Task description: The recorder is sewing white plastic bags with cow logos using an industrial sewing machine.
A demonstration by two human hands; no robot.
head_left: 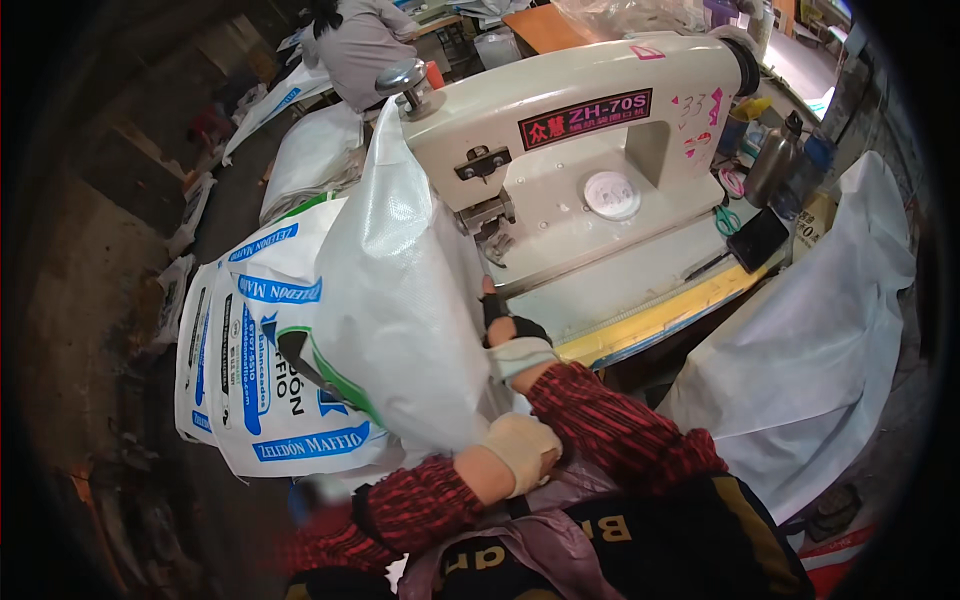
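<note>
Dark cloth (690, 540) with gold lettering covers my lap, and my red-and-black sleeves (625, 425) reach forward over it. Just ahead of me a tall white sack (390, 290) rises against the left end of the pale sewing machine (560, 110), its peak near the metal knob (402, 76). My right hand (513, 328), darkly covered at the fingers and cream at the wrist, lies at the sack's right edge, one finger pointing up toward the needle area; I can't tell whether it pinches the fabric. My left hand (522, 452), wrapped in cream, is at the sack's lower end, its fingers hidden, so its grip can't be told either. Printed white sacking (300, 450) spreads leftward. Right of my right hand, the yellow front edge (660, 322) slants away, with room above the bed before the green-handled scissors (727, 220) and black phone (758, 240). Beyond that edge, nearer me, white fabric (800, 340) drapes on the right.
</note>
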